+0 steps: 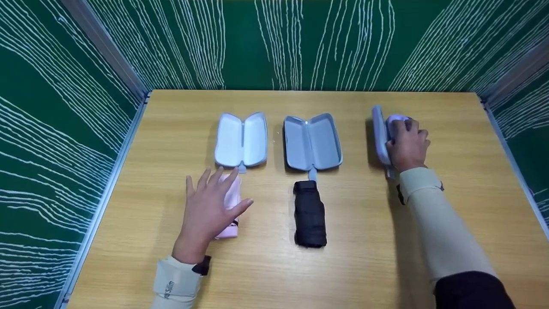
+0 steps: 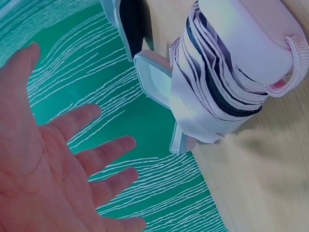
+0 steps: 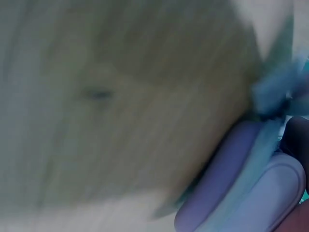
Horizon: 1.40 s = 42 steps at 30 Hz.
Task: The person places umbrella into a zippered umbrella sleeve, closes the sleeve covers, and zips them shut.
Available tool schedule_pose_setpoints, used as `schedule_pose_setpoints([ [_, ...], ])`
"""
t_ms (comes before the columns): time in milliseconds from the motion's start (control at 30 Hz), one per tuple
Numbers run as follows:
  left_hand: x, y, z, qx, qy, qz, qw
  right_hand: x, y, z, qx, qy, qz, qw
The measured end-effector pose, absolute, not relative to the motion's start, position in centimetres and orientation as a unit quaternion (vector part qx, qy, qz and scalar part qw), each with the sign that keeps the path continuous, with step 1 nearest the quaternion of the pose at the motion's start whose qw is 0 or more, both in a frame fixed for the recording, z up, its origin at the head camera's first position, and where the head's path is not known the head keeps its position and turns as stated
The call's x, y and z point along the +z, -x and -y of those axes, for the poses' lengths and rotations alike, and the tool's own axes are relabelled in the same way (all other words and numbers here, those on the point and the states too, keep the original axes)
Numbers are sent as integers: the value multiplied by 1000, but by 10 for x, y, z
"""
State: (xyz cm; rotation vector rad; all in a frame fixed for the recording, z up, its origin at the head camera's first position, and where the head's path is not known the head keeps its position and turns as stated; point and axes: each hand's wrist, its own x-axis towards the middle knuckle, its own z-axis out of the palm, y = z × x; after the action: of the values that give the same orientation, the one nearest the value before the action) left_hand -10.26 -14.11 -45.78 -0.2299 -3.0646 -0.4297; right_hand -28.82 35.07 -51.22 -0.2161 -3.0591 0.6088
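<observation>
At the right, a purple case (image 1: 379, 137) stands open with its lid upright. My right hand (image 1: 409, 146) curls its fingers over a lavender folded umbrella (image 1: 399, 117) in the case; most of the umbrella is hidden under the hand. The right wrist view shows the umbrella's rounded end (image 3: 270, 193) beside the purple shell (image 3: 222, 174). My left hand (image 1: 208, 206), fingers spread, is over a pink folded umbrella (image 1: 233, 193), which it partly covers in the head view. In the left wrist view this umbrella (image 2: 217, 87) shows pleated cloth and a wrist strap, apart from the bare palm.
A white-lined case (image 1: 229, 141) and a grey case (image 1: 324, 141) lie open toward the back of the wooden table (image 1: 356, 266). A black folded umbrella (image 1: 309, 214) lies in front of the grey case. Green walls (image 1: 244, 43) with white lines enclose the table.
</observation>
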Motion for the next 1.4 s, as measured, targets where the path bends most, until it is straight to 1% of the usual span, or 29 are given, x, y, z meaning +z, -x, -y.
schedule_pose_setpoints([
  [267,-462,101,141,-145,79,986,15,-511,281,-360,201,58,978,-8],
  [400,-463,101,142,-145,85,986,19,-507,277,-364,195,42,979,-38],
  [533,-463,99,142,-143,89,985,24,-491,276,-369,210,28,974,-73],
  [600,-462,99,141,-144,90,985,23,-479,276,-369,228,28,971,-71],
  [700,-461,98,139,-149,90,985,21,-460,275,-365,249,23,967,-44],
  [767,-460,98,138,-152,90,984,20,-450,273,-358,247,-3,969,-14],
  [867,-460,97,136,-156,90,983,18,-443,270,-343,218,-61,974,10],
  [933,-460,96,136,-158,90,983,17,-445,268,-332,187,-101,977,11],
  [1033,-460,94,136,-157,87,984,14,-454,265,-318,137,-136,981,-12],
  [1133,-460,93,137,-154,84,984,12,-462,262,-315,104,-135,985,-27],
  [1300,-459,93,137,-154,83,984,11,-461,258,-330,101,-97,990,-7],
  [1400,-458,93,136,-157,85,984,14,-460,255,-345,112,-71,991,-4],
])
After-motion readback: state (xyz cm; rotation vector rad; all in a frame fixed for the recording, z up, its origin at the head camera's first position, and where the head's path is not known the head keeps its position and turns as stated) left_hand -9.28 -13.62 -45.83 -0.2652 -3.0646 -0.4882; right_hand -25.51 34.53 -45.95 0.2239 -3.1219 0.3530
